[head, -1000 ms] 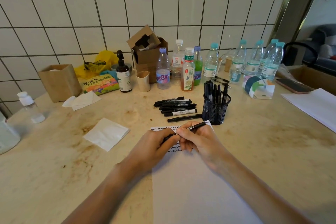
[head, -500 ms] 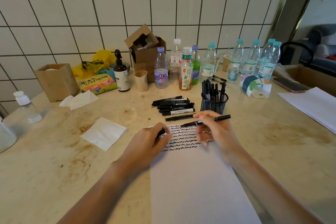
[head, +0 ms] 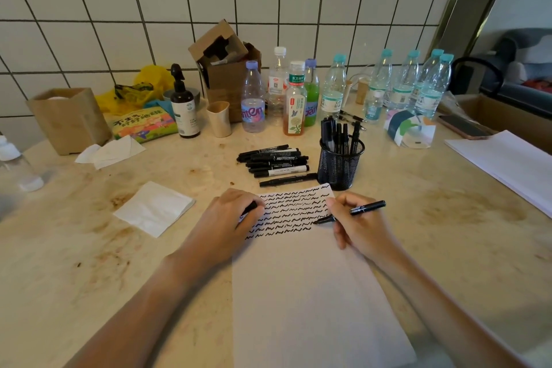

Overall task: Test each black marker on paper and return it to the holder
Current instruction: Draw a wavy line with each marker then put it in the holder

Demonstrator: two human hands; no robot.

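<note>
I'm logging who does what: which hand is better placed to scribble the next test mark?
The right hand. It grips the uncapped marker with the tip at the paper, beside the last squiggles. The left hand holds only the cap.

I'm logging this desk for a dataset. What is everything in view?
marker: one, black, uncapped, in right hand, tip on paper
cap: one, black, in left hand
loose markers: several, black, left of holder
holder: one, black mesh, holding markers
paper: one, white, squiggle rows on top
bottles: about ten, mostly clear, by the wall
pump bottle: one, dark
napkin: one, white, left
phone: one, far right
left hand: grips cap
right hand: grips marker
</note>
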